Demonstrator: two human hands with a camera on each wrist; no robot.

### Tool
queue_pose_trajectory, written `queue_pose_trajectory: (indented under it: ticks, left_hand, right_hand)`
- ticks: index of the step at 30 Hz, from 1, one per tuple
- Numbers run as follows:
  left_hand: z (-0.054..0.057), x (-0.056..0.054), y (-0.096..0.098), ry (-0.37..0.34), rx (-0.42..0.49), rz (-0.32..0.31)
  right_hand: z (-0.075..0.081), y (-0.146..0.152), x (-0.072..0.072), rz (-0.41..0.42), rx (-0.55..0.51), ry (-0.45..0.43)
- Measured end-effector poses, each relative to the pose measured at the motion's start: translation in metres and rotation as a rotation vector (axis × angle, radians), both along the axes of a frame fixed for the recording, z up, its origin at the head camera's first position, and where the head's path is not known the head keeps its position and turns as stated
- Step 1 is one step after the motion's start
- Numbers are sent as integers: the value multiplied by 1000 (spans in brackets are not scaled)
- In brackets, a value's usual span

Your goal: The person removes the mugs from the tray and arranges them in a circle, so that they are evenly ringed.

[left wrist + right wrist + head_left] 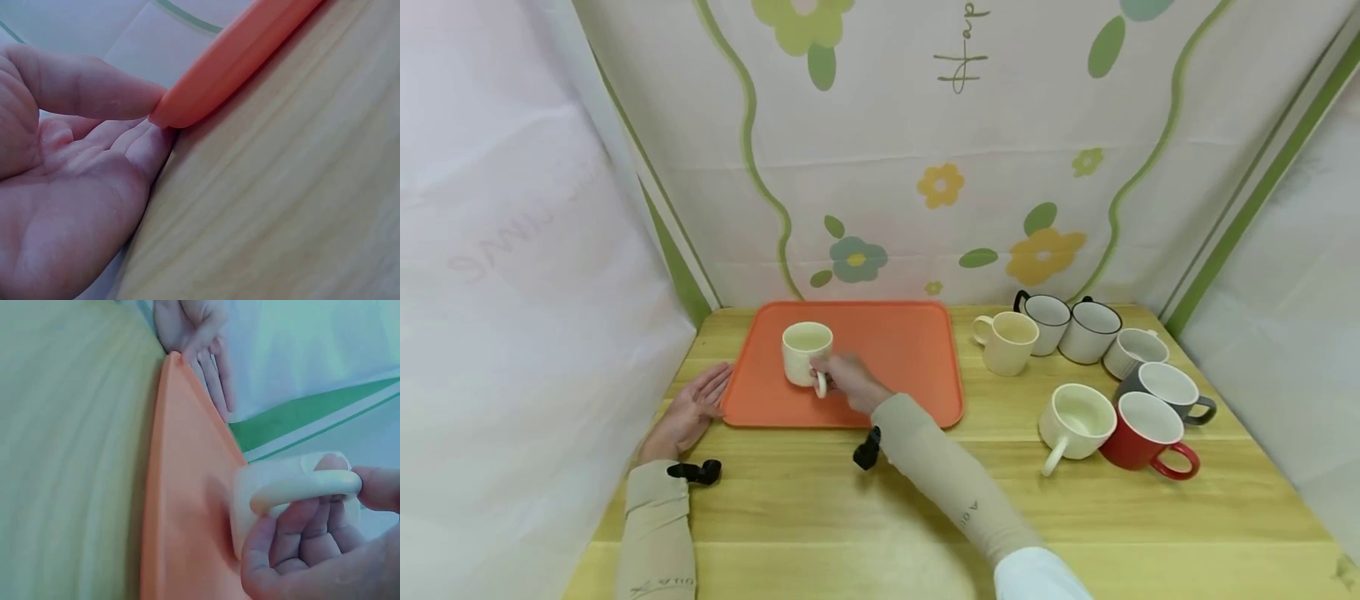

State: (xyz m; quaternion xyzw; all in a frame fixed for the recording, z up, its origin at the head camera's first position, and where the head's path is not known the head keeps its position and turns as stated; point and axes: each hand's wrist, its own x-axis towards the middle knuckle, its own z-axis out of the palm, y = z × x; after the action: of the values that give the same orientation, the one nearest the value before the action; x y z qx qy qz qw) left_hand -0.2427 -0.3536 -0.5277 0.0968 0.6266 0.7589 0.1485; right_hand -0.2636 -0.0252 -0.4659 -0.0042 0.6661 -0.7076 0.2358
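Observation:
My right hand grips a cream mug by its handle over the left part of the orange tray. In the right wrist view the fingers pass through the handle and the thumb lies on it. The mug is upright; whether its base touches the tray I cannot tell. My left hand rests at the tray's near left corner with straight fingers along the left edge. The thumb touches the corner in the left wrist view.
Right of the tray stand a pale yellow mug, two white mugs with black rims, a ribbed off-white mug, a grey mug, a red mug and a cream-green mug. Fabric walls enclose the wooden table.

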Motion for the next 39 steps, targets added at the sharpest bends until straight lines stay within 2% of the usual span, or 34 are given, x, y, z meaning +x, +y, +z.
queue_pose_trajectory:
  ticks: [3,6,15,22,27,30,39]
  left_hand:
    - [-1,2,-3,3,5,4]
    - [-2,2,-4,2,21,7]
    - [-1,3,-1,-9,39,10]
    - [0,0,0,-12,19,9]
    - [1,-1,2,-6,17,-6]
    - [2,-2,3,-2,10,-5]
    - [-1,-1,-1,-11,17,13]
  right_hand:
    - [4,21,15,21,-9,-28]
    - [8,45,30,-11,-35,-51]
    - [18,114,72,-294,-114,-54]
    - [11,151,95,-509,-226,-29]
    - [1,170,104,-650,-266,7]
    - [-5,180,107,-713,-244,18]
    - [-20,195,107,-784,-179,21]
